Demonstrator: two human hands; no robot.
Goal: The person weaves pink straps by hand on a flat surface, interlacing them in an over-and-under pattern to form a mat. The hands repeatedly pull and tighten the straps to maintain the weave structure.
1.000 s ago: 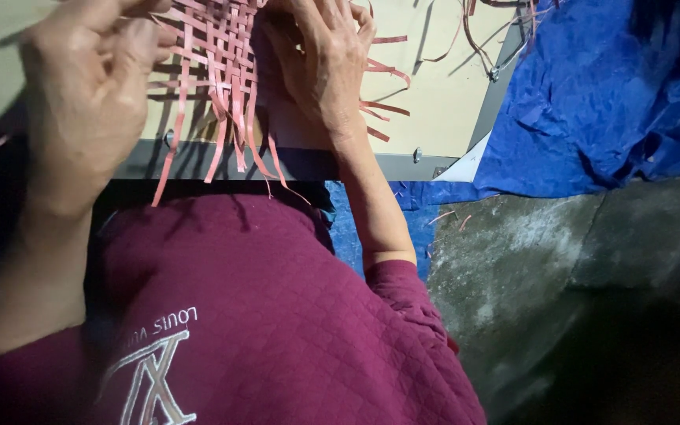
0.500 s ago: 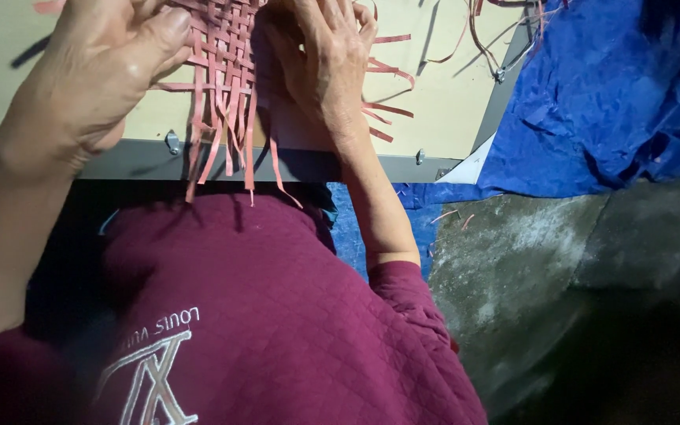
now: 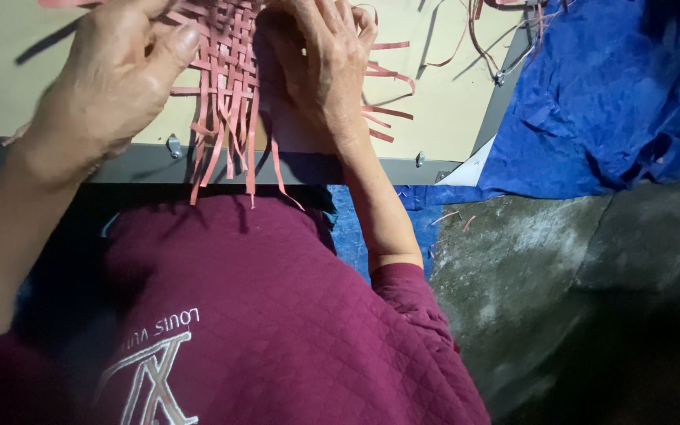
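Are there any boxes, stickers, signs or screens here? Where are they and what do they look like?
No boxes, stickers, signs or screens show.
Shirt emblem: bottom left, on the maroon quilted shirt; pale stitched crossed shapes with a short row of pale lettering above.
Nothing printed shows on the woven pink strips, the beige board or the blue tarp.

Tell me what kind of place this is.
Likely a home or small craft workspace for hand weaving: a pink strip mat on a low board, a blue tarp and rough concrete floor.
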